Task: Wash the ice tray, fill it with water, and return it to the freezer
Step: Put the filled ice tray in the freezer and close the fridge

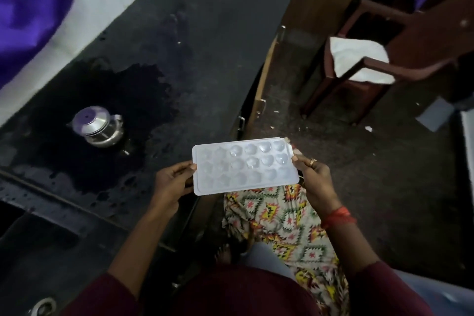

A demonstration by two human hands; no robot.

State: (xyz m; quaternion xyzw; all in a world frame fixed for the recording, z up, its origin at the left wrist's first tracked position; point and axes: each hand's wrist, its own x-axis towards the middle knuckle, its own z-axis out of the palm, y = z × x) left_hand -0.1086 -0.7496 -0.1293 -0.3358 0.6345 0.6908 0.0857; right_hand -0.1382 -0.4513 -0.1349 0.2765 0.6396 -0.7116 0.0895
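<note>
A white plastic ice tray [245, 165] with several rounded cells is held level in front of my body, just off the front edge of the counter. Water glints in the cells on its right half; the left cells look dull. My left hand [171, 182] grips the tray's left short edge. At the opposite short edge my right hand [314, 178], wearing a ring, holds on with the thumb on top. The freezer is out of view.
A dark, wet stone counter [143, 90] runs along the left, with a steel pot [98, 127] standing on it. The sink [33, 256] and its drain sit at the lower left. A brown chair [384, 59] with a white cloth stands at the right on the floor.
</note>
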